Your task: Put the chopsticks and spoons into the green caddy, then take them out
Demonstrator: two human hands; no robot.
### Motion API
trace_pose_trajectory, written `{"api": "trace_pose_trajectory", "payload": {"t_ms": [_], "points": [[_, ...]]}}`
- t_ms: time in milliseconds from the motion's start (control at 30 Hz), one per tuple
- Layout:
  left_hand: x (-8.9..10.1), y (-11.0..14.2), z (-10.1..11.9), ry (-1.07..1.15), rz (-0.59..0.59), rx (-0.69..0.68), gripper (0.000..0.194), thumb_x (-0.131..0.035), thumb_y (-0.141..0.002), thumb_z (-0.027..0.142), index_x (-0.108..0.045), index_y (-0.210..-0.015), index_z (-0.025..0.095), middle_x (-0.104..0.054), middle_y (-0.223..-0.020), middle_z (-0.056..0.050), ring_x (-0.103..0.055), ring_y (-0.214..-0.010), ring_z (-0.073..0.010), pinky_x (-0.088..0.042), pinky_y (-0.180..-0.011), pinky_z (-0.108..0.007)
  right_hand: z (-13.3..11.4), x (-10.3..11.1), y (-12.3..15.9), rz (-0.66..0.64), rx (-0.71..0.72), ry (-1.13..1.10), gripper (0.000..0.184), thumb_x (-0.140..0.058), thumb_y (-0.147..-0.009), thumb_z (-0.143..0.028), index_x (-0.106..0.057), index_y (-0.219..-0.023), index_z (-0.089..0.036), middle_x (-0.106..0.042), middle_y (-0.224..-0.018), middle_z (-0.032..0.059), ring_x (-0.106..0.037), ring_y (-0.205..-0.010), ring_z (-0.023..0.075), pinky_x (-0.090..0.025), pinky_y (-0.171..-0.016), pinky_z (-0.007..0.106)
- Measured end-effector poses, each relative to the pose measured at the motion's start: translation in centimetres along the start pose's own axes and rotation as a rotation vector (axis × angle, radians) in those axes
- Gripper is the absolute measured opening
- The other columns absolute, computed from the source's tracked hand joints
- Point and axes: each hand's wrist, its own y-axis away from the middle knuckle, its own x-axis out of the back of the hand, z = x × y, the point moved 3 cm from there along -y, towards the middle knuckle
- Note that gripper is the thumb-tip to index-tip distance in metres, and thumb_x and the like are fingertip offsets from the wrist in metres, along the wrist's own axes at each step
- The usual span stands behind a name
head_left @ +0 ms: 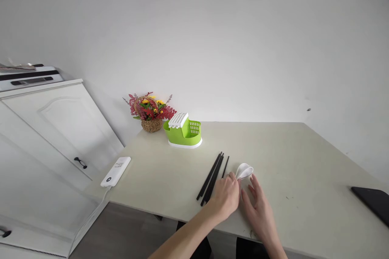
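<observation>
White soup spoons (244,170) lie nested at the front middle of the table, their bowls pointing away from me; how many there are I cannot tell. My left hand (226,196) is closed around their handles, which its fingers hide. Just to the right, my right hand (258,210) has its fingers apart, with the fingertips close to the spoon bowls. Several black chopsticks (212,178) lie on the table left of my left hand. One more chopstick (225,166) sits slightly apart, its near end hidden behind that hand.
A green and white utensil caddy (184,134) stands at the back left, beside a flower basket (152,124). A white power bank (116,171) with a cable lies on the table's left edge. A black phone (373,201) rests at the far right. White cabinets (60,129) stand left.
</observation>
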Motion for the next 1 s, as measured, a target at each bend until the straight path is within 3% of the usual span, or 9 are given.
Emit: {"api": "trace_pose_trajectory", "payload": {"t_ms": [300, 600, 800, 1000], "points": [[-0.4, -0.4, 0.8, -0.138, -0.058, -0.033, 0.033, -0.035, -0.106, 0.014, -0.064, -0.124, 0.013, -0.07, -0.102, -0.014, -0.07, -0.087, -0.0254, -0.054, -0.067, -0.033, 0.2, -0.1, -0.3, -0.013, 0.019, 0.044, 0.079, -0.047, -0.1, -0.063, -0.024, -0.169, -0.032, -0.033, -0.173, 0.0055, -0.043, -0.152, 0.0352, -0.047, -0.116, 0.051], [-3.3, -1.2, 1.4, -0.292, 0.042, -0.059, 0.018, -0.057, -0.095, 0.007, -0.067, -0.107, 0.015, -0.066, -0.1, -0.014, -0.063, -0.089, -0.028, -0.05, -0.074, -0.037, 0.8, 0.1, -0.3, 0.034, 0.012, 0.015, 0.075, -0.05, -0.099, -0.062, -0.034, -0.164, -0.03, -0.04, -0.169, 0.0089, -0.053, -0.145, 0.0351, -0.054, -0.107, 0.047], [-2.9, -1.0, 1.4, -0.349, 0.045, -0.087, 0.015, -0.057, -0.1, 0.021, -0.068, -0.108, 0.013, -0.065, -0.095, -0.015, -0.061, -0.089, -0.0289, -0.047, -0.076, -0.039, 0.9, 0.3, -0.3, 0.071, -0.008, -0.06, 0.07, -0.053, -0.097, -0.064, -0.043, -0.156, -0.028, -0.048, -0.163, 0.0107, -0.055, -0.143, 0.034, -0.052, -0.109, 0.045], [-0.6, -1.2, -0.9, -0.23, 0.135, -0.111, 0.045, -0.051, -0.103, 0.052, -0.068, -0.112, 0.012, -0.067, -0.104, -0.019, -0.063, -0.099, -0.0333, -0.049, -0.085, -0.044, 0.8, 0.3, -0.3, 0.131, 0.04, -0.176, 0.055, -0.058, -0.096, -0.055, -0.053, -0.142, -0.025, -0.053, -0.157, 0.0136, -0.059, -0.137, 0.0324, -0.05, -0.111, 0.046]]}}
